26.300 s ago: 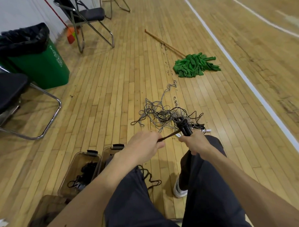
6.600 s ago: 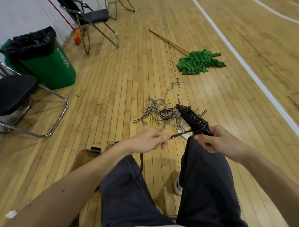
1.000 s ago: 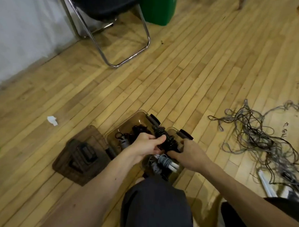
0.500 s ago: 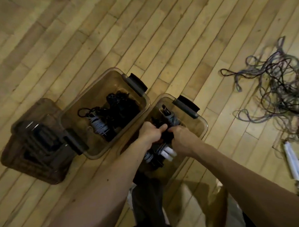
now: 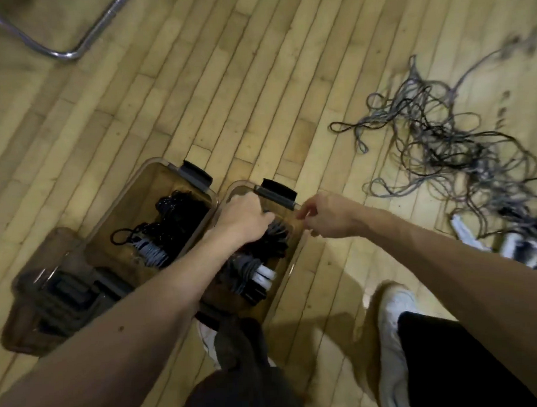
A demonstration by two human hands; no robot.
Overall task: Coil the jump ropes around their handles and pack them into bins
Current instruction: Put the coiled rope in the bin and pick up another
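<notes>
left hand (image 5: 243, 219) inside right bin (image 5: 277, 193), fingers curled on coiled rope (image 5: 276, 233) | right hand (image 5: 326, 214) over its rim, loosely curled, empty | left bin (image 5: 144, 196) wall-to-wall beside | rope tangle (image 5: 443, 140) well apart, bare floor (image 5: 340, 261) between

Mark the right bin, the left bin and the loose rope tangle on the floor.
Right bin (image 5: 277, 193): head view, black clip on its far end.
Left bin (image 5: 196, 175): head view, black clip on its far end.
Rope tangle (image 5: 459, 161): head view, dense middle of the tangle.

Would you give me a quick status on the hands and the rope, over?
Left hand grips coiled rope inside bin. Right hand open, empty, at the rim. Nothing blocking.
</notes>
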